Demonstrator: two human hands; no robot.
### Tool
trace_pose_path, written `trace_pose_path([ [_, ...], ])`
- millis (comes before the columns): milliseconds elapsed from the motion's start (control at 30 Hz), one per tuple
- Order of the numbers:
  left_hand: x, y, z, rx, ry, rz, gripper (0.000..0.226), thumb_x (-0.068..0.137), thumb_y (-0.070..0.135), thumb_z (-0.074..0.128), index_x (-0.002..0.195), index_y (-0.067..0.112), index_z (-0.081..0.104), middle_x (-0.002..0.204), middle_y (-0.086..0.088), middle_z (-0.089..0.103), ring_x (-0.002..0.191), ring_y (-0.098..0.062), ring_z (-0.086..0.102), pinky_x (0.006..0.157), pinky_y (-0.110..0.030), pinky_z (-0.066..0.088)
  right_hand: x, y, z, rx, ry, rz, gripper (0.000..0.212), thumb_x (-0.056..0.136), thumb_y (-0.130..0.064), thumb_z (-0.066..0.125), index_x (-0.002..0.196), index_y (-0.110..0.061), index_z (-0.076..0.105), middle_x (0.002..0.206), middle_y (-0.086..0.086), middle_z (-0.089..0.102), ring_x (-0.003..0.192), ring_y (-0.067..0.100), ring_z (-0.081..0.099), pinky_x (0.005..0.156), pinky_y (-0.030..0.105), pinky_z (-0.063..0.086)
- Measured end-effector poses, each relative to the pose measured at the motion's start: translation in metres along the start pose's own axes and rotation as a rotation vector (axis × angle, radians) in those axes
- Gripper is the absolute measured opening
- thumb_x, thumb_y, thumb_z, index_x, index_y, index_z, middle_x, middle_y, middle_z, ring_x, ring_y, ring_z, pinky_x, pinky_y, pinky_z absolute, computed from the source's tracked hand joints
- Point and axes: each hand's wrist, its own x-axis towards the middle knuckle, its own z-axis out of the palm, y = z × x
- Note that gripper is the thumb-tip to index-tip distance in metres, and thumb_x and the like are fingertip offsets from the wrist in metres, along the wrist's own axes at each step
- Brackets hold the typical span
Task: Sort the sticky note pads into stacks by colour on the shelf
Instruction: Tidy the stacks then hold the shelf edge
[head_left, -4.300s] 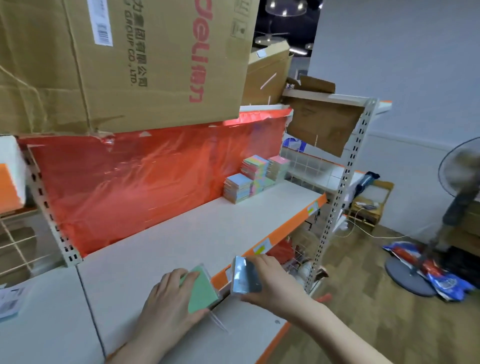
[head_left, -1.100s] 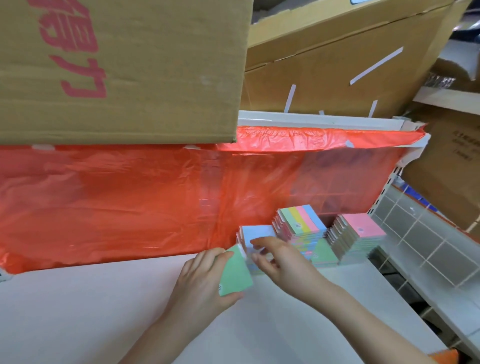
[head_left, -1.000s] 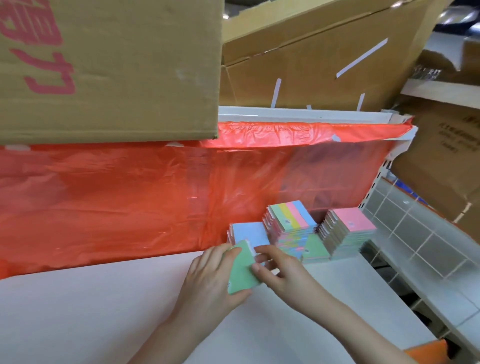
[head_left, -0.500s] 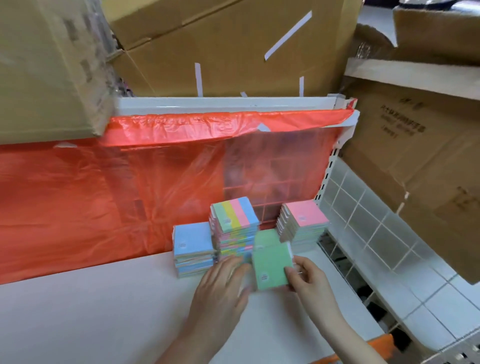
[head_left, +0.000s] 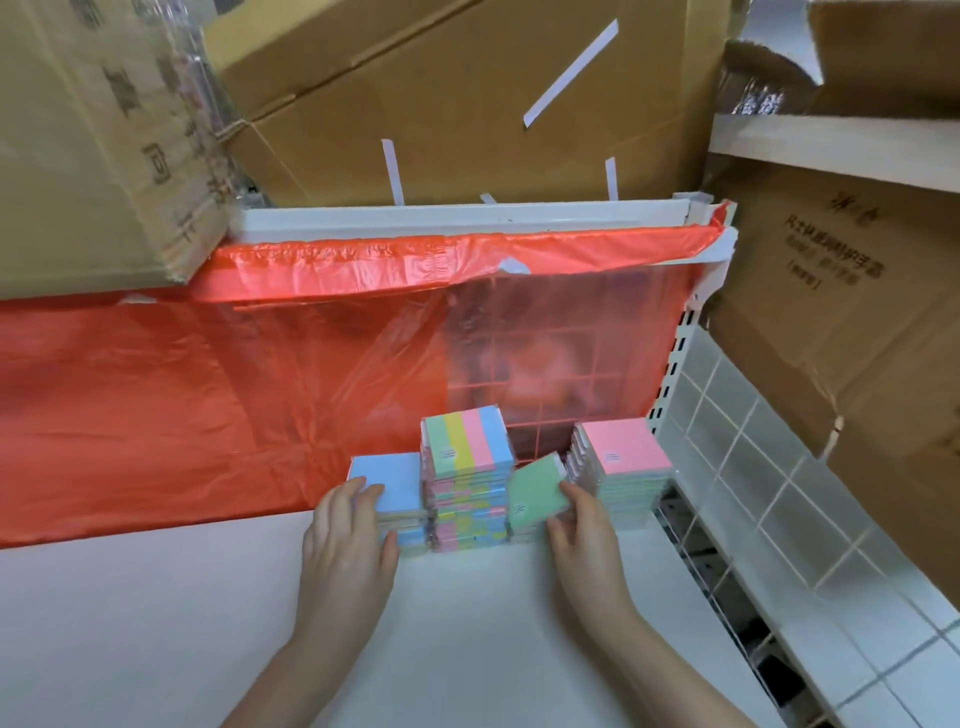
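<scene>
Cardboard boxes (head_left: 467, 98) crowd the upper shelf, and below them a sheet of red plastic (head_left: 182, 395) hangs as the backdrop to the white shelf (head_left: 156, 623) where the sorting goes on. To the right stands a wire grid divider (head_left: 737, 457).

Four groups of pads sit in a row against the plastic: a low blue stack (head_left: 397, 493), a taller striped stack (head_left: 467, 483) touching it, a short green stack (head_left: 522, 530) mostly hidden, and a pink stack (head_left: 621, 467) at the right end.

The left hand (head_left: 348, 540) lies over the blue stack with fingers gently curved across its top and front, steadying rather than gripping, as far as the angle lets me judge. The right hand (head_left: 584, 540) pinches a single green pad (head_left: 537, 491) by its lower right edge, tilted in the narrow gap between the striped and pink stacks, just above the green ones.

To finish well, the pad should be levelled first, then lowered straight down so its corners match the pile beneath. The gap is tight; brushing either neighbour could skew those taller stacks, so release only once it lies flat.
</scene>
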Motion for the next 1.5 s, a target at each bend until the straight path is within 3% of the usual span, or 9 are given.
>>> trace_pose_path([
  [167,-0.001,-0.01,0.004,0.031,-0.072,0.05,0.044,0.072,0.014,0.065,0.114,0.011,0.053,0.121,-0.01,0.057,0.116,-0.025,0.043,0.083,-0.046,0.052,-0.013,0.011,0.017,-0.293,-0.107,-0.15,0.056,0.085,0.007,0.045,0.14,0.001,0.036,0.151,0.029,0.015,0.142,0.039,0.016,0.112,0.028,0.016],
  [333,0.0,-0.012,0.002,-0.005,-0.072,0.087,0.052,0.066,0.002,0.075,0.113,0.01,0.054,0.12,-0.009,0.056,0.114,-0.023,0.043,0.082,-0.042,0.054,-0.011,0.019,0.023,-0.553,0.026,-0.323,0.067,0.041,0.011,0.073,0.107,0.003,0.063,0.116,0.028,0.058,0.106,0.044,0.054,0.08,0.047,0.055],
  [533,0.0,-0.009,0.0,-0.021,-0.079,0.072,0.058,0.059,-0.003,0.08,0.111,0.008,0.057,0.118,-0.009,0.057,0.114,-0.023,0.041,0.073,-0.04,0.058,-0.003,0.005,0.017,-0.773,0.058,-0.355,0.048,0.045,-0.001,0.059,0.09,-0.008,0.073,0.096,0.005,0.07,0.066,0.03,0.06,0.043,0.032,0.045],
  [767,0.001,-0.013,-0.002,-0.042,-0.072,0.091,0.055,0.06,-0.002,0.079,0.11,0.008,0.058,0.116,-0.009,0.057,0.112,-0.023,0.042,0.079,-0.041,0.055,-0.002,0.014,0.027,-0.708,0.055,-0.487,0.042,0.063,-0.011,0.036,0.092,-0.012,0.067,0.097,0.004,0.066,0.084,0.025,0.061,0.069,0.031,0.054],
  [833,0.004,-0.015,-0.002,-0.059,-0.065,0.076,0.051,0.064,0.001,0.079,0.11,0.009,0.057,0.115,-0.009,0.056,0.111,-0.023,0.043,0.087,-0.041,0.051,-0.002,0.016,0.027,-0.679,0.061,-0.508,0.038,0.063,-0.007,0.05,0.096,-0.011,0.066,0.101,0.004,0.065,0.091,0.024,0.061,0.076,0.029,0.055],
  [933,0.008,-0.015,0.0,-0.086,-0.072,0.016,0.048,0.071,0.007,0.078,0.114,0.008,0.057,0.12,-0.009,0.054,0.115,-0.022,0.039,0.09,-0.042,0.049,-0.003,0.015,0.023,-0.64,0.022,-0.467,0.051,0.045,-0.001,0.075,0.094,-0.011,0.066,0.1,0.003,0.065,0.091,0.023,0.061,0.075,0.026,0.055],
  [1067,0.013,-0.012,0.002,-0.155,-0.086,-0.076,0.038,0.079,0.01,0.072,0.114,0.009,0.059,0.126,-0.006,0.051,0.119,-0.017,0.034,0.086,-0.039,0.049,-0.006,0.016,0.022,-0.64,0.027,-0.48,0.055,0.045,0.0,0.077,0.099,-0.009,0.067,0.103,0.004,0.066,0.096,0.022,0.058,0.078,0.026,0.054],
  [1400,0.025,-0.017,-0.006,-0.337,-0.116,-0.195,0.049,0.08,0.014,0.072,0.125,0.012,0.053,0.123,0.003,0.043,0.116,-0.013,0.038,0.092,-0.013,0.025,-0.013,0.011,0.019,-0.585,-0.018,-0.446,0.049,0.054,-0.001,0.067,0.103,-0.007,0.066,0.107,0.008,0.065,0.097,0.026,0.062,0.077,0.033,0.056],
  [1500,0.033,-0.028,-0.006,-0.406,-0.219,-0.302,0.064,0.077,0.023,0.077,0.132,0.013,0.048,0.128,0.002,0.043,0.12,-0.015,0.041,0.095,-0.031,0.044,-0.026,-0.008,0.014,-0.48,0.032,-0.47,0.035,0.068,-0.013,0.04,0.095,-0.018,0.062,0.092,-0.002,0.063,0.082,0.02,0.059,0.066,0.029,0.048],
])
